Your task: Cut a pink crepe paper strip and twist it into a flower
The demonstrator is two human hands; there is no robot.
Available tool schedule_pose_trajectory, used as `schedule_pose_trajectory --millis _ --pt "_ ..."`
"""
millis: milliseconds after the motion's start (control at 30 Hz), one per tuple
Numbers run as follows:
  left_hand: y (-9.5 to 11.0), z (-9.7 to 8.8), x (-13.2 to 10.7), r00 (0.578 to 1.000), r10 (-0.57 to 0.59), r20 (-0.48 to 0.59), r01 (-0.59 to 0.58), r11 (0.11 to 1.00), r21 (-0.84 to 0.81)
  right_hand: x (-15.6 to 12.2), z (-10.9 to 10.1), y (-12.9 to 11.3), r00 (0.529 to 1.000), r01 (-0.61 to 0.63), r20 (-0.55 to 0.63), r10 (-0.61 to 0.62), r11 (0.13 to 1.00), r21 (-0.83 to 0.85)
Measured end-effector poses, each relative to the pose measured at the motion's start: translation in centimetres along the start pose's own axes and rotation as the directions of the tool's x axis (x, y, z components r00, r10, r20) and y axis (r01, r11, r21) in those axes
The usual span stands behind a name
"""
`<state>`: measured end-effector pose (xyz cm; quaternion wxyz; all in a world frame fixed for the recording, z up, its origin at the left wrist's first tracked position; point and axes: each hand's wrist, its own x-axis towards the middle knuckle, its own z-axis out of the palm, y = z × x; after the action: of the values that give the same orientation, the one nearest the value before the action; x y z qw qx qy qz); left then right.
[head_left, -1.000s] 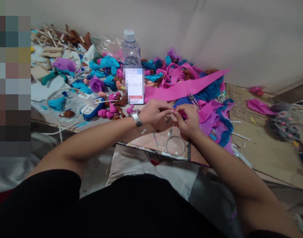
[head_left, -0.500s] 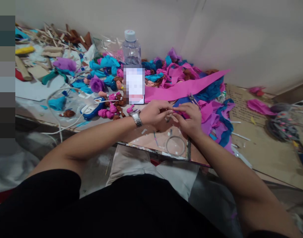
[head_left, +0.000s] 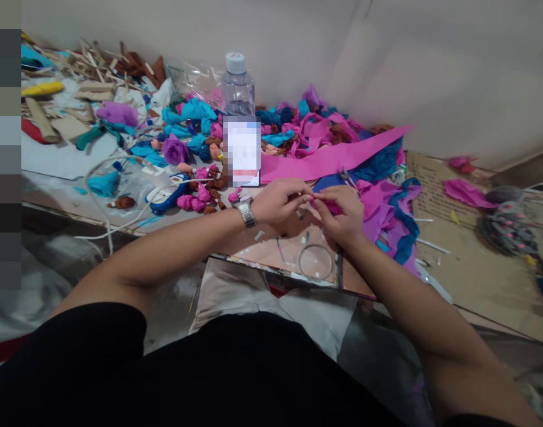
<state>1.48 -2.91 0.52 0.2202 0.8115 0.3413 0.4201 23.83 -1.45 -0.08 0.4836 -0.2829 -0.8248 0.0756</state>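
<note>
My left hand (head_left: 280, 201), with a metal watch on its wrist, meets my right hand (head_left: 345, 213) just above the table's front edge. The fingertips of both are pinched on a small piece of pink crepe paper (head_left: 333, 207), partly hidden by my fingers. Behind them stretches a long pink paper strip (head_left: 316, 163). A small metal-jawed tool (head_left: 345, 175) lies by the right knuckles. Below the hands, a thin wire ring (head_left: 315, 261) rests on the tabletop.
A phone (head_left: 243, 153) leans upright against a clear bottle (head_left: 239, 89). Crumpled pink, blue and purple paper (head_left: 382, 207) spreads to the right, near a cardboard sheet (head_left: 449, 237). On the left are rolled paper flowers (head_left: 175, 149), a white cable (head_left: 106, 222) and wood scraps (head_left: 98, 68).
The fingers of both hands have shifted slightly at the pinch, and more pink paper shows between them. My right hand has turned a little. The surrounding things stay where they were.
</note>
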Motion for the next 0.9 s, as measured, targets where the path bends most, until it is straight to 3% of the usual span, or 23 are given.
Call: schedule_pose_trajectory --millis 500,667,900 --pt "-0.06 -0.17 0.15 0.996 -0.073 0.047 0.076 0.996 -0.054 -0.28 0.07 0.60 0.999 0.041 0.026 -0.041 0.999 -0.009" --pt "0.10 0.04 0.05 0.994 -0.093 0.063 0.097 0.992 -0.077 -0.29 0.12 0.34 0.999 -0.011 0.033 0.011 1.000 -0.010" --pt "0.06 0.22 0.06 0.993 -0.120 -0.001 0.120 0.992 -0.035 -0.30 0.25 0.39 0.995 -0.024 0.099 0.022 0.999 0.024"
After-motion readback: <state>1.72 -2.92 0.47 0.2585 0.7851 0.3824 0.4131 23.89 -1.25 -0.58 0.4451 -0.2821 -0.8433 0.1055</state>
